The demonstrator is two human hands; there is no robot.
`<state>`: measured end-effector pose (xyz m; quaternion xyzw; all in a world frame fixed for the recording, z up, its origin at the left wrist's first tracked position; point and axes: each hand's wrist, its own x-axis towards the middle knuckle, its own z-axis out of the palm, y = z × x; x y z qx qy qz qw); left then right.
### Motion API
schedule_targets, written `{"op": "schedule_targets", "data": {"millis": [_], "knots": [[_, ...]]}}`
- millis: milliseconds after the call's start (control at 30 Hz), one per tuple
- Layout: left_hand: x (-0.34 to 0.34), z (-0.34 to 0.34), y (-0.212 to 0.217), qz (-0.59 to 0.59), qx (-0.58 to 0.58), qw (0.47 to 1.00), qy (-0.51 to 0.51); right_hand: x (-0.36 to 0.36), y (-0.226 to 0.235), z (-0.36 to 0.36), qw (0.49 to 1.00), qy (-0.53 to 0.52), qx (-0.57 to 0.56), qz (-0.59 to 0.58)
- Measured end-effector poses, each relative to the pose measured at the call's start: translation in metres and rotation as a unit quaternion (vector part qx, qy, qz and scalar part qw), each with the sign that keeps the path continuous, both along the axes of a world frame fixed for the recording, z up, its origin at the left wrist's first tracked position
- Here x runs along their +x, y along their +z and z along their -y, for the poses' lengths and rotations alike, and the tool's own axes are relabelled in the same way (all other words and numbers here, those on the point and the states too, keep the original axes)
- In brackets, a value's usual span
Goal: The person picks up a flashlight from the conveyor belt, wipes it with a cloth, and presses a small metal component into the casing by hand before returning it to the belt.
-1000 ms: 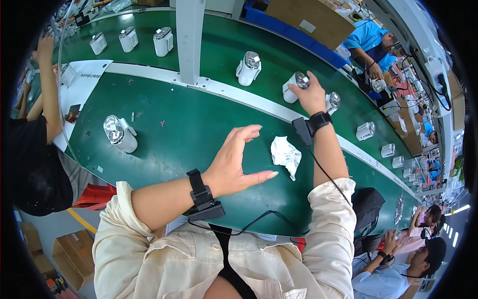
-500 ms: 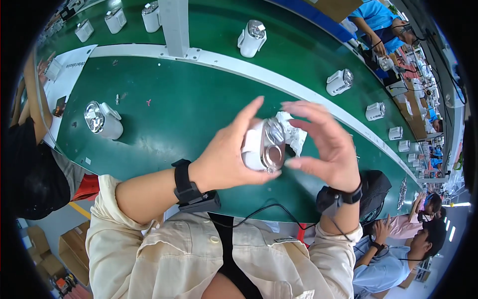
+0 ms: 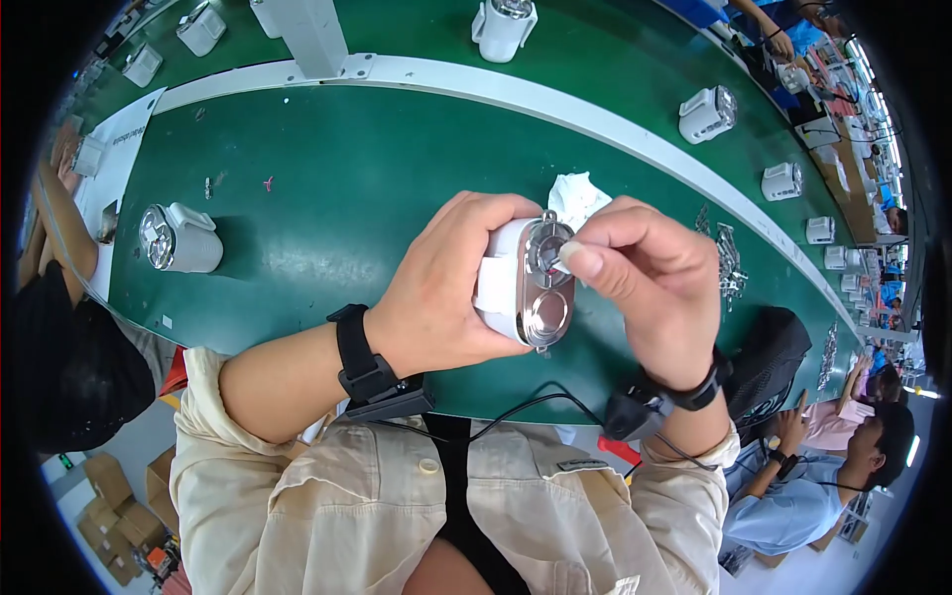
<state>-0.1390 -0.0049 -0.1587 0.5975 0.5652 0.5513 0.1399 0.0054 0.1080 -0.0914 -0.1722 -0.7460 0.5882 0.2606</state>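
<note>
Left hand point(image 3: 441, 297): gripping a white device with a shiny metal face point(image 3: 526, 283), holding it above the near edge of the green table point(image 3: 377, 169). Right hand point(image 3: 650, 283): pinching a small white cloth point(image 3: 561, 264) against the device's upper round part. Crumpled white cloth point(image 3: 578, 195): lying just beyond the hands. Matching white device point(image 3: 178, 238): sitting towards the table's left edge. Further devices point(image 3: 706, 112): lining the far strip.
</note>
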Motion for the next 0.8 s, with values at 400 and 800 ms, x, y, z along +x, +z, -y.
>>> {"op": "schedule_targets", "data": {"millis": [400,800], "knots": [[0.003,-0.001,-0.006,-0.004,-0.010,1.000,0.001,0.002,-0.022,-0.001,0.939,-0.034,0.339,-0.053],[0.002,-0.009,-0.007,-0.016,-0.002,0.999,-0.045,0.003,-0.027,-0.020,0.982,0.085,-0.164,-0.024]]}}
